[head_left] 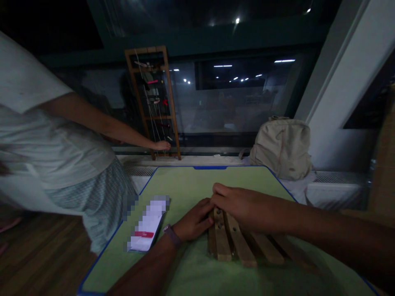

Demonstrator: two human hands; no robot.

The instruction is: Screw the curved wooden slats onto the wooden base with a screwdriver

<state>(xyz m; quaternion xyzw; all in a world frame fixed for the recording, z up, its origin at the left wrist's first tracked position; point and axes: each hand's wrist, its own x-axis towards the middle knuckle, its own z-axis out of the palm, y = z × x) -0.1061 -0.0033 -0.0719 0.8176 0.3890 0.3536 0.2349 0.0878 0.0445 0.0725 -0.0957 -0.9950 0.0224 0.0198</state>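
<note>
A wooden slatted piece lies on the green table in front of me, with several slats fanning toward me and small dark round spots near their far ends. My left hand, a band on its wrist, grips the far left corner of this piece with bent fingers and thumb. Reaching across from the right, my right hand is closed over the same far end, fingers curled in a pinch beside the left fingertips. Whatever sits inside that pinch is hidden. The slats on the right are blurred and partly covered by my right forearm.
A phone with a lit, pixelated screen lies left on the blue-edged table. Another person stands at left, a hand near a wooden frame with strings leaning at the window. A beige backpack rests behind the table at right.
</note>
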